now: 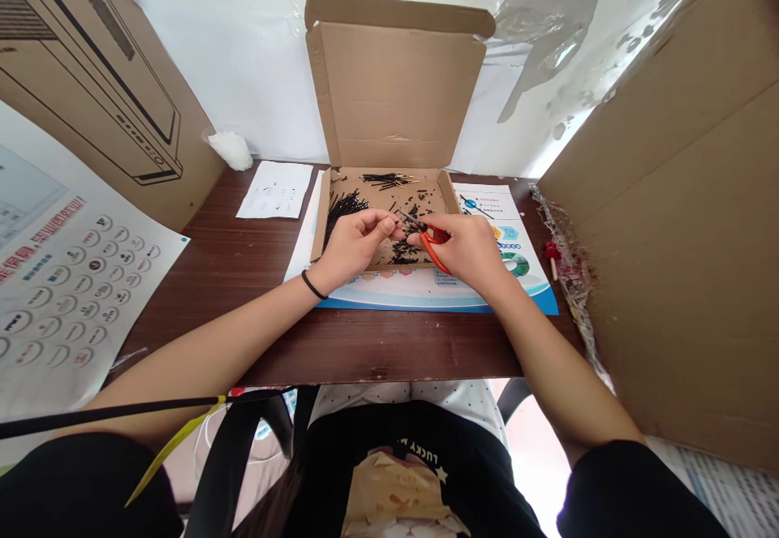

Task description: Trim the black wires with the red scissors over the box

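Over an open cardboard box point(455, 193), my right hand point(466, 246) is closed around orange-handled scissors point(436, 252), whose metal tips point left. Fingertips pressed together, my left hand point(356, 242) pinches something too small to make out, close to the scissor tips. Thin black sticks point(346, 207) lie in a heap at the box's left side, partly behind my left hand. A separate bundle of black sticks with brassy ends point(386, 180) rests at the back of the box. Short black scraps point(402, 252) are scattered over the box floor below my hands.
The box lid point(398, 92) stands upright against the wall. A printed poster point(389, 298) lies under the box on the dark wooden table point(365, 347). A white paper sheet point(275, 189) and a white bundle point(231, 150) are at left; large cardboard panels point(682, 221) flank the table.
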